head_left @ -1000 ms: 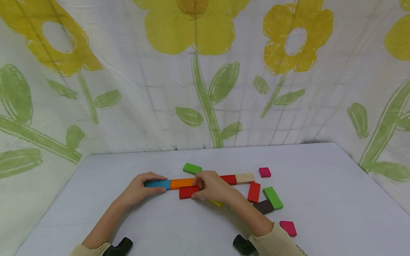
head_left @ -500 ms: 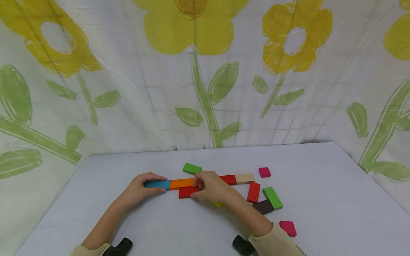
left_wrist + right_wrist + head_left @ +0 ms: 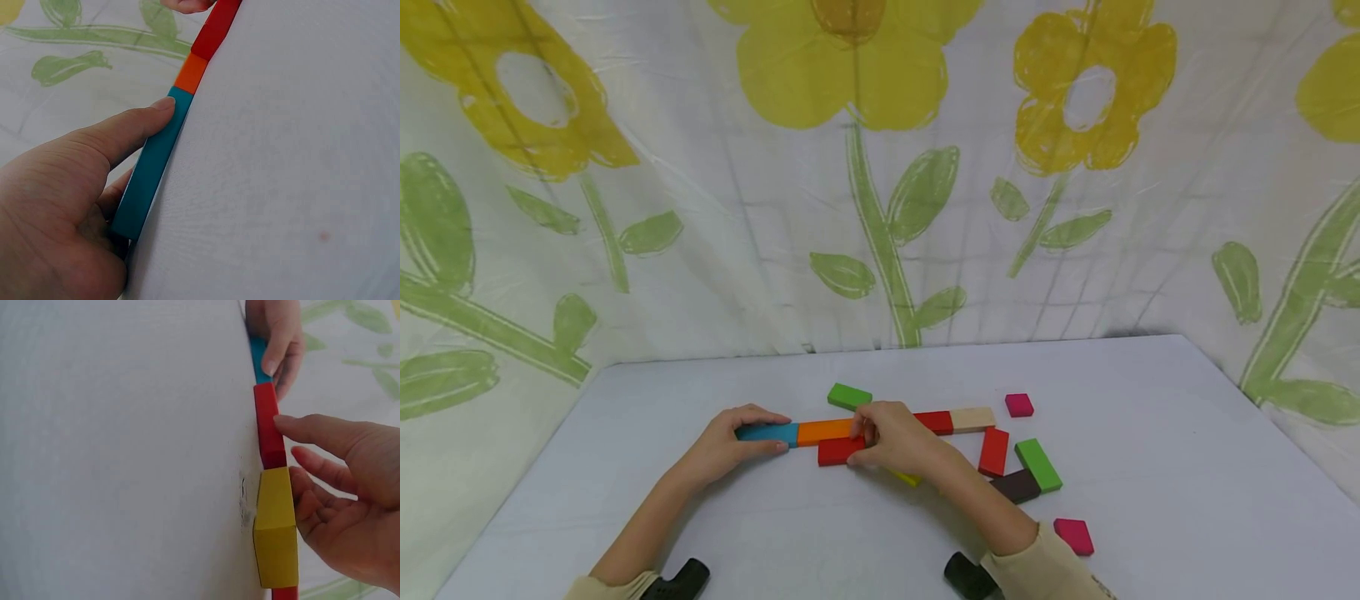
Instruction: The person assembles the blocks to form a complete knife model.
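A row of flat wooden blocks lies across the table: a blue block (image 3: 769, 433), an orange block (image 3: 824, 431), then a red block (image 3: 933, 422) and a plain wood block (image 3: 972, 419) past my right hand. My left hand (image 3: 735, 442) grips the blue block, thumb (image 3: 140, 122) along its near side and fingers at the far side. In front of the orange block lies another red block (image 3: 837, 452). My right hand (image 3: 898, 437) pinches its right end, thumb (image 3: 312, 429) on the near face, fingers curled behind. A yellow block (image 3: 276, 528) is partly hidden below that hand.
Behind the row lies a green block (image 3: 850, 396). To the right are a further red block (image 3: 994, 452), a dark brown block (image 3: 1018, 485), another green block (image 3: 1039, 464) and two pink blocks, one far (image 3: 1019, 405) and one near (image 3: 1074, 537). A flowered cloth (image 3: 700, 183) hangs behind the table.
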`<state>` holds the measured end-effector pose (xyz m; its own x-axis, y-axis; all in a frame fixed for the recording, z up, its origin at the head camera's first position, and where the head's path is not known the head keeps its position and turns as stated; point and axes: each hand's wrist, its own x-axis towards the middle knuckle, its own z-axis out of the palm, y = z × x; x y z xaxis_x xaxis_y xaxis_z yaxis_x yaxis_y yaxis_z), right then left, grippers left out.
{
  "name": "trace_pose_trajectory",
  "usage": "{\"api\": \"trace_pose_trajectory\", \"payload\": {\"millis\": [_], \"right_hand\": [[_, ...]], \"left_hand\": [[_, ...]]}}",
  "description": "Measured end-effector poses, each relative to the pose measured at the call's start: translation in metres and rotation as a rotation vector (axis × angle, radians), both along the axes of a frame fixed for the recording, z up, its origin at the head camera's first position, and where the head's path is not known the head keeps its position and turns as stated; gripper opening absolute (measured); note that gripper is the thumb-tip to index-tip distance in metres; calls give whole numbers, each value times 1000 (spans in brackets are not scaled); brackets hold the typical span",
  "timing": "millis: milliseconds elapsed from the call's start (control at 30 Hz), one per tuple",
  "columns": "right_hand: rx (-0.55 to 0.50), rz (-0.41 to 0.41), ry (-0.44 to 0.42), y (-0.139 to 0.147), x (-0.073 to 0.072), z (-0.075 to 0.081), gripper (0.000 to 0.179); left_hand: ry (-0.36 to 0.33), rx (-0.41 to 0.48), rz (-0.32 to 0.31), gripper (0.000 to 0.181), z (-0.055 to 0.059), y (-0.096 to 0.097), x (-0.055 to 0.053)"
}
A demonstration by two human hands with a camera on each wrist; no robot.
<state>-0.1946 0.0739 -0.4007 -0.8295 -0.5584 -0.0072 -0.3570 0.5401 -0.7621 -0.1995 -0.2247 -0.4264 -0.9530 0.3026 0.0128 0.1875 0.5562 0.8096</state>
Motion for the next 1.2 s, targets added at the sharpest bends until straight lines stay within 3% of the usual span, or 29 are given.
{"api": "trace_pose_trajectory", "payload": {"millis": [433,867,1200], "right_hand": [[-50,31,21,14,13,8,20],[-28,-64,19,39,25,7,29],[48,-104,-40,46,23,5,39]], "left_hand": [[-9,2,5,34,-2,1,0],[-14,-6,6,34,-2,-1,0],[8,6,-14,34,1,0,2]]}}
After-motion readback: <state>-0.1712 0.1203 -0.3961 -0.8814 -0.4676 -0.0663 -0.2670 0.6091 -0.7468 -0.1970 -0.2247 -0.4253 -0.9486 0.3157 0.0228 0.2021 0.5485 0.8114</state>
